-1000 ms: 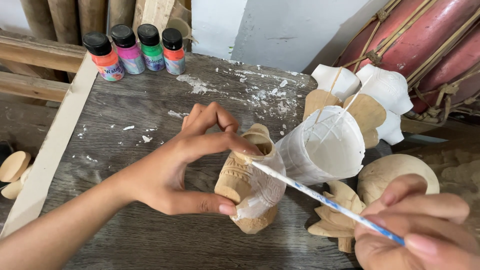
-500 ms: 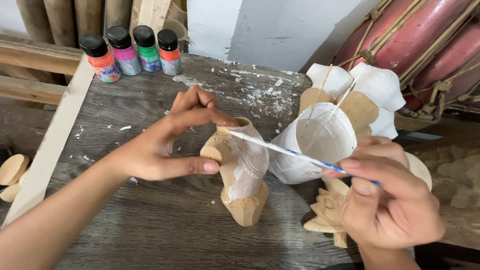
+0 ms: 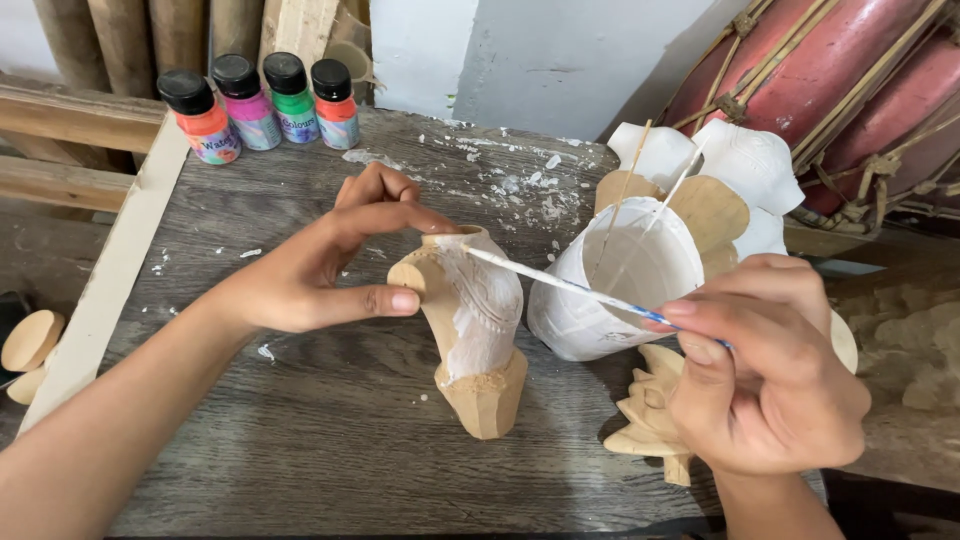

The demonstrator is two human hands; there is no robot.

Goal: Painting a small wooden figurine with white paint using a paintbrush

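The left hand pinches the carving while the right hand, at 3 o'clock, grips the brush, painting it white; more strokes downward seem needed.

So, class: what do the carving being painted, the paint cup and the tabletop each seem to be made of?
Carving: looks like pale bare wood, matt, with cut facets at the base and wet white paint over the top.
Paint cup: probably thin plastic, though white paint coats it, so that is unsure.
Tabletop: grey weathered wood planks, unfinished, grain showing, flecked white.
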